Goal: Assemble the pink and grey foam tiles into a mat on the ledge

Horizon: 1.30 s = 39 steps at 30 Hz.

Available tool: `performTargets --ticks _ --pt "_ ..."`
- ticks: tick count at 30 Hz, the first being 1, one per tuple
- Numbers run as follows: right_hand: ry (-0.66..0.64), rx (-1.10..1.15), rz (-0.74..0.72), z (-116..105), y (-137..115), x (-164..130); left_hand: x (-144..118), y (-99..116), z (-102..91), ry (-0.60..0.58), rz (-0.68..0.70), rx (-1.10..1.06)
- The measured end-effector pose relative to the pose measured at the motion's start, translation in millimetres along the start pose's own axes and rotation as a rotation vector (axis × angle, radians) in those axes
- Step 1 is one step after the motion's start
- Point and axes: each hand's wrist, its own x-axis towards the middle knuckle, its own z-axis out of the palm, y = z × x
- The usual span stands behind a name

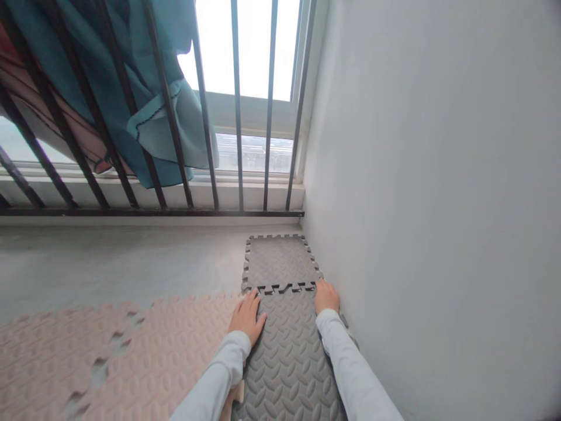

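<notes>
A near grey foam mat tile (291, 351) with a raised tread pattern lies below my arms. Beyond it sits a far grey foam mat tile (280, 257) with jigsaw edges; dark gaps show along the seam between the two. My left hand (248, 316) rests with fingers stretched and thumb apart on the near tile's left edge, where it meets the pink mat. At the near tile's far right corner, beside the wall, my right hand (326, 296) has its fingers curled over the edge. Its fingertips are partly hidden.
Pink foam mat tiles (175, 351) cover the floor at left, with gaps at one seam. Bare grey floor (109, 251) stretches behind them. A white wall (429, 204) rises close on the right. Dark railing bars (239, 117) stand before the window, with blue cloth (144, 105) hanging behind.
</notes>
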Motion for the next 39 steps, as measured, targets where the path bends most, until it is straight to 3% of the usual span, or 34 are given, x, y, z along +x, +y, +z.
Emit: performTargets --ticks 8,20,39 --pt "0.024 -0.018 -0.021 8.5 -1.2 -3.7 2.5 0.0 3.9 0.042 0.023 0.013" --pt "0.145 -0.042 -0.013 7.6 -7.3 -13.8 1.6 -7.7 6.4 -0.005 0.071 -0.059" --pt "0.068 -0.064 -0.006 16.3 -5.7 -13.9 0.7 2.5 -6.8 -0.100 0.027 0.029"
